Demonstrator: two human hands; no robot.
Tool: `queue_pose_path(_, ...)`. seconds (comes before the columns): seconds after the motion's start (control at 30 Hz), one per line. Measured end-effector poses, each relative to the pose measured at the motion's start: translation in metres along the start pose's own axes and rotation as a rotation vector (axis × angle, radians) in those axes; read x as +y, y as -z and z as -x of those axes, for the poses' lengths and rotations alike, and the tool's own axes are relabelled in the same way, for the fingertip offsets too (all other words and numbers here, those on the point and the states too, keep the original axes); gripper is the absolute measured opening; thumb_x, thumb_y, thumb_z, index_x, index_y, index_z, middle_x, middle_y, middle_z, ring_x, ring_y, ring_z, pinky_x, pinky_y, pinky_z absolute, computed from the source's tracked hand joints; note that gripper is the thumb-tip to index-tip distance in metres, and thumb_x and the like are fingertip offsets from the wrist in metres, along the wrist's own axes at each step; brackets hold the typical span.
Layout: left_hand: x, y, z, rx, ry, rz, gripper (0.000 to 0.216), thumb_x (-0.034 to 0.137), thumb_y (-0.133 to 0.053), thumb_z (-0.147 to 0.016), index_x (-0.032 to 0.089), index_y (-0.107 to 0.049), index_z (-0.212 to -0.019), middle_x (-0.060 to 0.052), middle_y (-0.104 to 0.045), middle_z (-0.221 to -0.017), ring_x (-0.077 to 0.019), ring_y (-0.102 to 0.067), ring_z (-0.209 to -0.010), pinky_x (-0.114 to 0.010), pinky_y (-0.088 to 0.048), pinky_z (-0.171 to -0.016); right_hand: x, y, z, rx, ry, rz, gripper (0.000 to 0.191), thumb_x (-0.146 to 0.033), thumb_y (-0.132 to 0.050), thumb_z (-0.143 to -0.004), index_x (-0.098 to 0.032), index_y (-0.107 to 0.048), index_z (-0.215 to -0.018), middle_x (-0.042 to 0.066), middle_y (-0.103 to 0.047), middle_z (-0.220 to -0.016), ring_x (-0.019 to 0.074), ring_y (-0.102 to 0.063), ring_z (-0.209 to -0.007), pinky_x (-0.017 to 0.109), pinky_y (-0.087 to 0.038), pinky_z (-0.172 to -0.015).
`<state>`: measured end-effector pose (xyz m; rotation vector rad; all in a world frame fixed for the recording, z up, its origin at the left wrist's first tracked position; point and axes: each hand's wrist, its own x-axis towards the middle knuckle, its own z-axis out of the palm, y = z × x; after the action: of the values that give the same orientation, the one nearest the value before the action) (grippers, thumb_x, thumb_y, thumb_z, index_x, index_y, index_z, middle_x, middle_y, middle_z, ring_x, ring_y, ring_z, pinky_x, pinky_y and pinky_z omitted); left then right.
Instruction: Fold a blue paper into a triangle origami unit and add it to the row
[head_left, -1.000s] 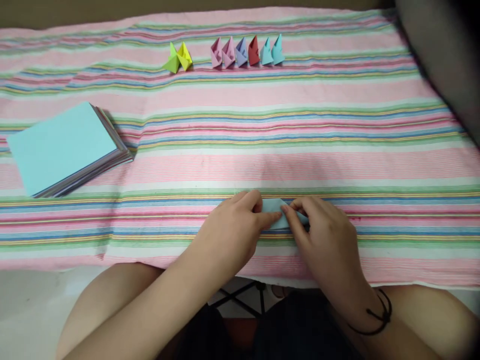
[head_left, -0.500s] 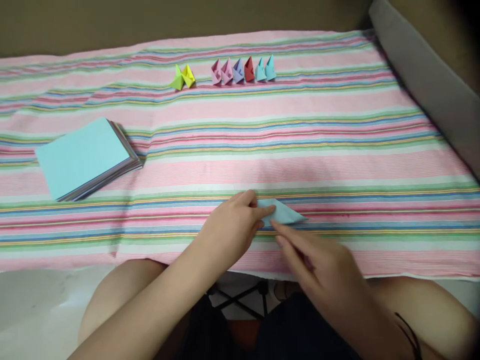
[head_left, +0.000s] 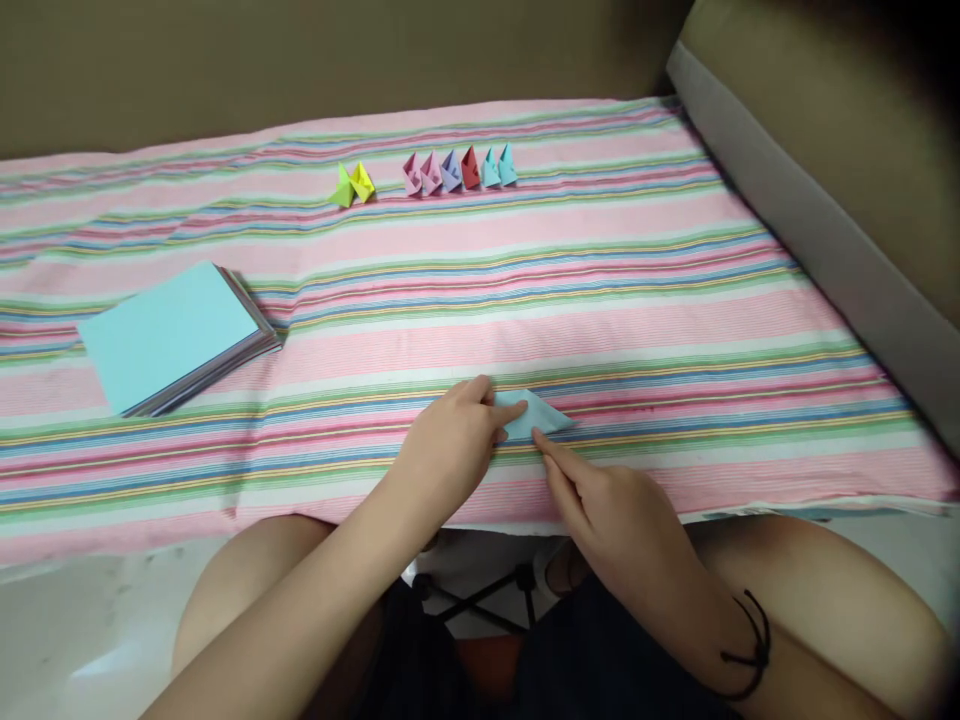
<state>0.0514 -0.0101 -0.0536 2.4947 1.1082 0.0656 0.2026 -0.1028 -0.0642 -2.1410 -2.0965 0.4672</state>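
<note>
Blue folded paper (head_left: 541,412): lies on the striped cloth (head_left: 525,340) towards the near side, pointed tip to the right; probably light, crisp, easily creased and quick to slide; best pinned on its broad left part, sparing the tip.
Left hand (head_left: 454,440): lays index finger across the paper's left part, other fingers curled; cannot tell whether pinching underneath.
Right hand (head_left: 622,510): touches the near edge with index fingertip, thumb just apart, pinching nothing.
Since a second ago: leaves the tip uncovered, no longer gripped from the right.
Paper stack (head_left: 172,335): rests well to the left.

And there's the striped cloth (head_left: 600,312) stretched wide, brown panel (head_left: 337,60) behind it, grey edging (head_left: 817,226) slanting down the right, pale floor (head_left: 112,620) below!
</note>
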Motion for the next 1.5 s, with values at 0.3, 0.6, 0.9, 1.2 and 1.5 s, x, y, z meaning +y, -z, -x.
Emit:
queue_pose_path(0.3, -0.003, -0.002, -0.001, 0.016, -0.015, -0.044, 0.042, 0.010, -0.045, -0.082, 0.029, -0.062, -0.115, -0.003, -0.048, -0.086, -0.0163, -0.053, -0.078, -0.026, -0.041, -0.065, 0.007, 0.007, 0.011, -0.020, -0.105, 0.097, 0.039, -0.028, -0.038, -0.094, -0.027, -0.053, -0.130, 0.005, -0.071, -0.065, 0.0222, -0.065, -0.055, 0.029, -0.034, -0.048)
queue_pose_path(0.6, -0.002, -0.001, -0.001, 0.009, 0.010, -0.087, 0.044, 0.012, -0.046, -0.082, 0.033, -0.061, -0.118, -0.003, -0.048, -0.087, -0.0159, -0.054, -0.077, -0.025, -0.040, -0.063, 0.023, 0.013, 0.013, 0.164, -0.244, 0.340, 0.036, -0.025, -0.045, -0.091, -0.021, -0.062, -0.122, 0.008, -0.069, -0.059, 0.0232, -0.065, -0.053, 0.028, -0.029, -0.047)
queue_pose_path(0.9, -0.003, -0.001, -0.002, 0.009, 0.003, -0.115, 0.045, 0.014, -0.048, -0.083, 0.032, -0.059, -0.122, -0.005, -0.051, -0.088, -0.0185, -0.056, -0.081, -0.026, -0.041, -0.065, 0.006, -0.003, 0.011, 0.140, 0.011, 0.233, 0.039, -0.027, -0.038, -0.094, -0.025, -0.053, -0.131, 0.004, -0.070, -0.059, 0.0187, -0.064, -0.049, 0.026, -0.026, -0.045)
queue_pose_path(1.2, -0.004, -0.001, -0.003, -0.001, 0.002, -0.129, 0.043, 0.016, -0.052, -0.082, 0.033, -0.060, -0.121, -0.005, -0.053, -0.089, -0.0192, -0.057, -0.083, -0.027, -0.042, -0.066, 0.016, 0.000, 0.015, 0.189, -0.213, 0.234, 0.039, -0.026, -0.037, -0.094, -0.023, -0.057, -0.128, 0.008, -0.071, -0.063, 0.0211, -0.064, -0.054, 0.026, -0.029, -0.047)
queue_pose_path(1.5, -0.006, -0.001, -0.004, -0.012, 0.003, -0.142, 0.041, 0.018, -0.054, -0.082, 0.032, -0.061, -0.120, -0.006, -0.055, -0.092, -0.0225, -0.059, -0.088, -0.029, -0.044, -0.069, 0.001, -0.010, 0.011, 0.202, -0.057, 0.041, 0.040, -0.029, -0.033, -0.096, -0.023, -0.056, -0.128, 0.005, -0.070, -0.064, 0.0182, -0.063, -0.055, 0.026, -0.032, -0.050)
